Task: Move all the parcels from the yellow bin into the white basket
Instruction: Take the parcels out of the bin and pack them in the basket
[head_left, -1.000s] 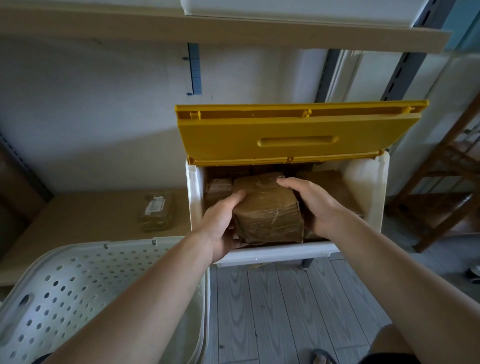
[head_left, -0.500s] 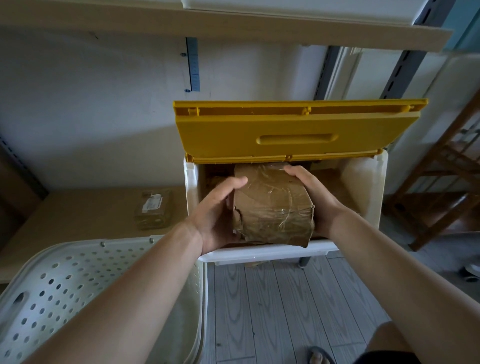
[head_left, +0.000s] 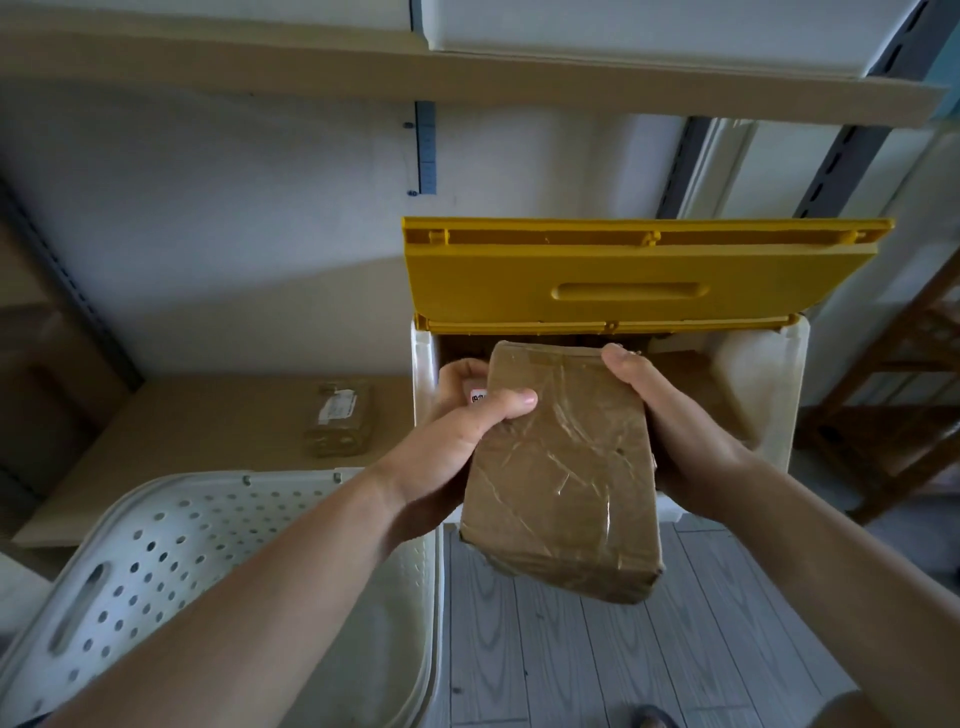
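Brown taped parcel (head_left: 563, 483) held up in the air in front of the yellow bin (head_left: 644, 275), clear of the bin's white front wall and over the grey floor. Left hand (head_left: 457, 431) grasps its left edge, thumb across the top face, fingers behind. Right hand (head_left: 670, 431) grasps the right side, thumb at the far top corner, fingers underneath, out of view. Parcel tilted, near end lower. Bin lid hinged up; inside, more brown parcels (head_left: 685, 374) partly visible behind the hands, count unclear. White basket (head_left: 171, 525) sits to the left and nearer, perforated wall; contents not visible from this angle.

Step in hand, as I judge it: transfer, with the parcel out of the bin and not yet in the basket. Next move calls for swinging it left and down over the basket rim, then letting go with both hands once it is inside. More trips look needed, since parcels remain in the bin.

Another wrapped parcel (head_left: 340, 418) lies on the shelf left of the bin, near the wall; unclear whether it counts for the task.
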